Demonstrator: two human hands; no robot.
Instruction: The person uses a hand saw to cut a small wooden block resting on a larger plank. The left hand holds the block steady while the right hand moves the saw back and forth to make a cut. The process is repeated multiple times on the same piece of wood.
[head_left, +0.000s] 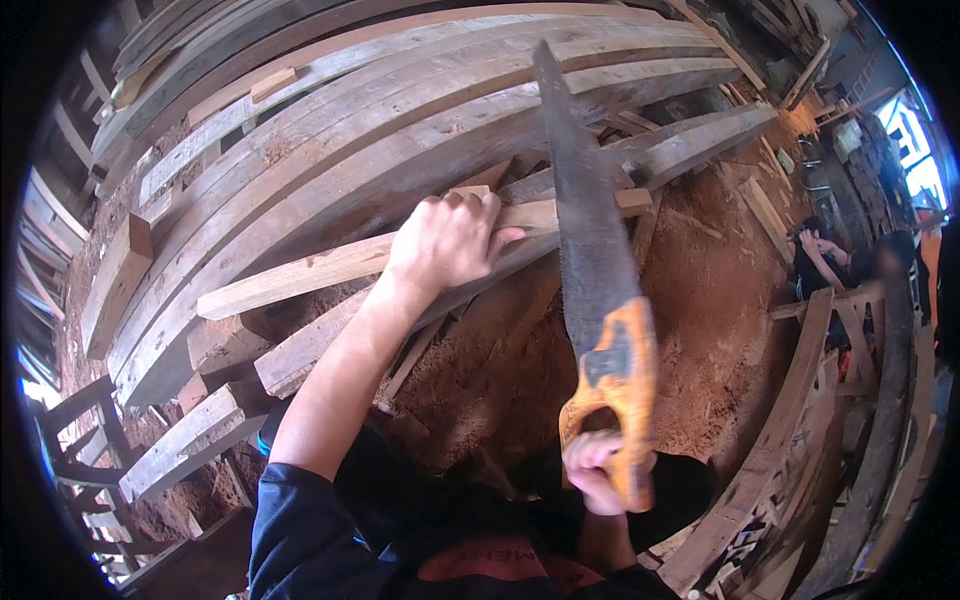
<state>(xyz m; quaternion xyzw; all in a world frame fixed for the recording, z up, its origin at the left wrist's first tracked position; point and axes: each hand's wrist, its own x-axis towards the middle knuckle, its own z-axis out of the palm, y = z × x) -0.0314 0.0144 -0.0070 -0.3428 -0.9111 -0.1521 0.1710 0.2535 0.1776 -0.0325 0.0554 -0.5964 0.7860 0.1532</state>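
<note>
So the pale wooden strip [310, 272] runs from about 9 o'clock across to 2 o'clock, lying over some chunky timbers [325, 338], and the left hand [450, 240] is clamped over it near 11 o'clock, thumb poking toward the blade. Right hand [600, 470] is down at 5 o'clock, wrapped around the yellow grip of a handsaw [590, 200], whose blade points up to roughly 12 and crosses the strip near its 2 o'clock end. Progress-wise, I'd call it early or partway through a cut: the short end [632, 202] pokes out past the blade, in line with the rest, so nothing looks dropped off yet. Can't tell how deep the kerf is, or if there's one, since the blurry blade hides that spot. Severing that end looks like what's left.
</note>
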